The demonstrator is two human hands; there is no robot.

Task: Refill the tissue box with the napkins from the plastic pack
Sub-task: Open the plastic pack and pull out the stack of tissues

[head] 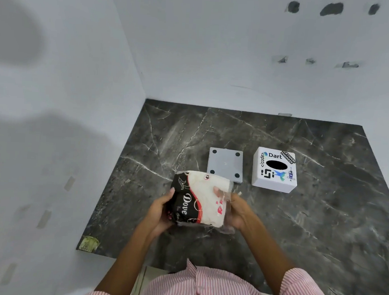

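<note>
I hold the plastic pack (pixel 200 199) of white napkins, printed black and red, above the near part of the dark marble counter (pixel 322 214). My left hand (pixel 161 210) grips its black left end. My right hand (pixel 236 210) holds the clear right end, with fingers showing through the plastic against the napkins. The white tissue box (pixel 275 169), covered in stickers and with a dark oval slot on top, stands farther back to the right. Its grey base panel (pixel 225 164), with a black foot at each corner, lies flat just left of the box.
White walls meet at a corner on the left and behind the counter. A yellowish sticker (pixel 88 244) sits on the counter's near left corner. My striped pink shirt fills the bottom of the view.
</note>
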